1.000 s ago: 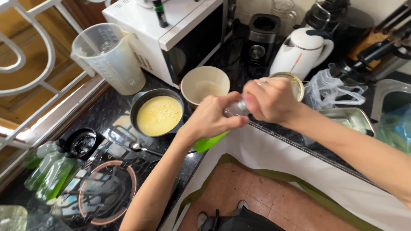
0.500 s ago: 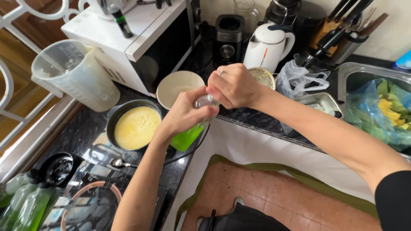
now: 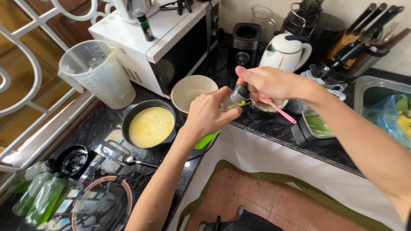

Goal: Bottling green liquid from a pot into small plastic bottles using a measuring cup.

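Head view, corner of a black polished stone worktop with kitchen gear. Biggest item: white box microwave oven at the back, a translucent plastic measuring jug to its left, a white electric kettle to its right. In front of the microwave sits a dark round pan of pale yellow batter; a cream ceramic bowl stands just behind it, and a metal spoon lies near the pan's front edge.

Left hand is clamped around the body of a small clear glass bottle, held tilted above the counter edge, just right of the cream bowl. Right hand is pinched closed on the bottle's dark cap. A pink thin spatula handle pokes out under the right hand, from a small glass dish on the counter.

Judged step: working the cap on the bottle; twist direction cannot be told. Next move likely needs a firm hold on the body while the fingers turn the cap, bottle kept level enough not to spill.
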